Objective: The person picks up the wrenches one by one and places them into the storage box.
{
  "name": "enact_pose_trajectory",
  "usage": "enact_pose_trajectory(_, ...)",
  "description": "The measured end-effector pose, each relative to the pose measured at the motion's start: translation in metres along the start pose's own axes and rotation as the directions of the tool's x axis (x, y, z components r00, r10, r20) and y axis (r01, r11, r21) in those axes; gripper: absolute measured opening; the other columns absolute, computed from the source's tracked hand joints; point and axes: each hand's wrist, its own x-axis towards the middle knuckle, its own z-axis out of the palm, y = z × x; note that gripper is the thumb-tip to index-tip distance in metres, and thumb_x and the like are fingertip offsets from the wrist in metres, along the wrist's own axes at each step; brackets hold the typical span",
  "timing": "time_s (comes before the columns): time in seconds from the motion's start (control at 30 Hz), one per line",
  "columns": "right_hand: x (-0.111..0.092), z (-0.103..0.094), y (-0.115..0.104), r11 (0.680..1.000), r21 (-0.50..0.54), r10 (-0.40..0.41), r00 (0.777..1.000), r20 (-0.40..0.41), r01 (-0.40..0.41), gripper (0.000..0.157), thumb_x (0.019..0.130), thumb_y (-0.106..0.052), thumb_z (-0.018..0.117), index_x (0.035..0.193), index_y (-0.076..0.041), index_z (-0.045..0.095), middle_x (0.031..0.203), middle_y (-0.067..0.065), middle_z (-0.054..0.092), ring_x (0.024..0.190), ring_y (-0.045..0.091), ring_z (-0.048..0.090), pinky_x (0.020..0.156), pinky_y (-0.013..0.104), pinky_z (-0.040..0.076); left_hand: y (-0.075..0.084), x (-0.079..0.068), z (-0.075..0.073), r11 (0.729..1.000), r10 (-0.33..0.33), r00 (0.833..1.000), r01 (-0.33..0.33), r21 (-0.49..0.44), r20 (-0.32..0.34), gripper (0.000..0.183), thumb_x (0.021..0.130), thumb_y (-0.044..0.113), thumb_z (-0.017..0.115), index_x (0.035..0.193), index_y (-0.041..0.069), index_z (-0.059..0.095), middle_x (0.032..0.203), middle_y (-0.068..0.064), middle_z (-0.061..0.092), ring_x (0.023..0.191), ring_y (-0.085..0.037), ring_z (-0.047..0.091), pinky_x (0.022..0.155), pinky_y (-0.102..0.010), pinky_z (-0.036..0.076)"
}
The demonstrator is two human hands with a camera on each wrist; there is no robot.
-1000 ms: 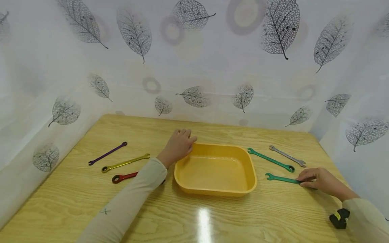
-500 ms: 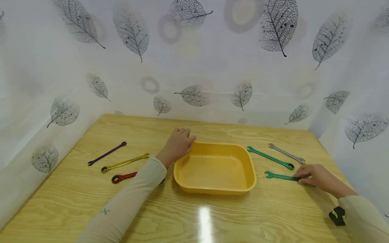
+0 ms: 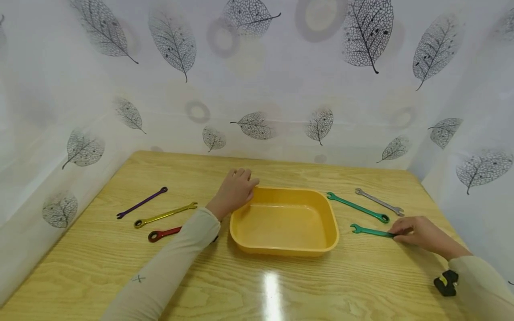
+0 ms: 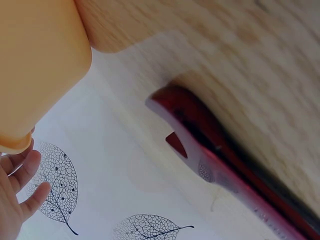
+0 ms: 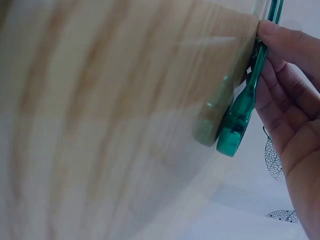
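In the head view my left hand (image 3: 234,189) lies over the back left corner of a yellow plastic tray (image 3: 284,252), fingers bent at its rim. The left wrist view shows those fingertips against the tray's edge (image 4: 17,145). To the right, my right hand (image 3: 421,234) pinches the shaft of the nearer green combination wrench (image 3: 371,231) between thumb and fingers. Its ring end (image 5: 235,132) shows below my fingers in the right wrist view, close to the tabletop. A second green wrench (image 3: 357,207) and a silver open-ended wrench (image 3: 379,202) lie behind it.
Left of the tray lie a purple wrench (image 3: 141,203), a yellow wrench (image 3: 166,215) and a red wrench (image 3: 165,233), partly hidden by my left sleeve. A small black object with a yellow mark (image 3: 445,283) is beside the right sleeve. Leaf-patterned cloth (image 3: 281,89) encloses the wooden table (image 3: 225,290).
My right hand has shifted slightly left and away along the green wrench, whose far end no longer shows past the hand. The left hand and tray stay put; the head view tilts a little.
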Motion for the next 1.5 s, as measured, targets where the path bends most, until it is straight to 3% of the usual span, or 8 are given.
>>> enact_pose_trajectory(0.23, -0.003, 0.001, -0.001, 0.993, 0.092, 0.069, 0.997, 0.036, -0.072, 0.015, 0.073, -0.006, 0.076, 0.085, -0.015, 0.072, 0.085, -0.004, 0.068, 0.072, -0.009, 0.055, 0.057, 0.020, 0.048, 0.001, -0.002, 0.002, 1.000, 0.004, 1.000, -0.004, 0.004, 0.008, 0.012, 0.086, 0.017, 0.060, 0.096, 0.015, 0.064, 0.088, -0.007, 0.056, 0.082, -0.023, 0.053, 0.080, -0.039, 0.044)
enact_pose_trajectory(0.47, -0.006, -0.003, -0.003, 0.993, 0.091, 0.071, 0.996, 0.053, -0.076, 0.014, 0.074, -0.007, 0.076, 0.086, -0.014, 0.072, 0.087, -0.002, 0.068, 0.075, -0.011, 0.054, 0.059, 0.020, 0.048, 0.001, -0.001, 0.001, 1.000, 0.001, 1.000, -0.001, -0.004, 0.011, 0.012, 0.085, 0.018, 0.061, 0.096, 0.014, 0.064, 0.089, -0.008, 0.056, 0.084, -0.024, 0.054, 0.082, -0.041, 0.045)
enact_pose_trajectory(0.73, -0.007, -0.010, -0.002, 0.997, 0.079, 0.019, 1.000, -0.011, -0.018, 0.018, 0.070, 0.001, 0.076, 0.083, -0.011, 0.070, 0.081, -0.007, 0.066, 0.073, -0.011, 0.055, 0.057, 0.019, 0.049, 0.000, 0.000, 0.001, 1.000, -0.002, 1.000, 0.002, -0.011, -0.005, 0.010, 0.085, 0.015, 0.060, 0.094, 0.014, 0.063, 0.087, -0.007, 0.055, 0.082, -0.024, 0.053, 0.081, -0.040, 0.044)
enact_pose_trajectory(1.0, -0.009, -0.022, -0.005, 0.997, 0.032, 0.071, 0.996, -0.048, -0.069, 0.022, 0.068, 0.003, 0.076, 0.083, -0.012, 0.069, 0.082, -0.016, 0.063, 0.070, -0.011, 0.053, 0.057, 0.018, 0.047, 0.000, 0.000, 0.001, 1.000, 0.005, 1.000, -0.004, 0.006, -0.009, 0.011, 0.085, 0.017, 0.060, 0.095, 0.015, 0.064, 0.087, -0.006, 0.055, 0.082, -0.023, 0.053, 0.081, -0.039, 0.044)
enact_pose_trajectory(1.17, -0.007, -0.035, -0.011, 0.997, -0.041, 0.063, 0.989, -0.131, -0.069, 0.026, 0.066, 0.003, 0.077, 0.082, -0.017, 0.069, 0.080, -0.020, 0.061, 0.068, -0.011, 0.051, 0.057, 0.015, 0.044, 0.000, 0.000, 0.002, 1.000, 0.005, 1.000, -0.005, 0.011, -0.004, 0.012, 0.085, 0.018, 0.060, 0.096, 0.015, 0.065, 0.088, -0.007, 0.056, 0.083, -0.023, 0.054, 0.082, -0.040, 0.044)
enact_pose_trajectory(1.5, 0.009, -0.060, -0.030, 0.989, -0.119, 0.063, 0.980, -0.188, -0.086, 0.025, 0.066, 0.000, 0.079, 0.082, -0.016, 0.069, 0.076, -0.017, 0.060, 0.067, -0.011, 0.049, 0.057, 0.014, 0.044, -0.001, -0.001, 0.006, 1.000, 0.002, 1.000, -0.002, 0.011, -0.015, 0.010, 0.085, 0.017, 0.060, 0.094, 0.015, 0.064, 0.086, -0.006, 0.054, 0.082, -0.023, 0.053, 0.081, -0.040, 0.044)
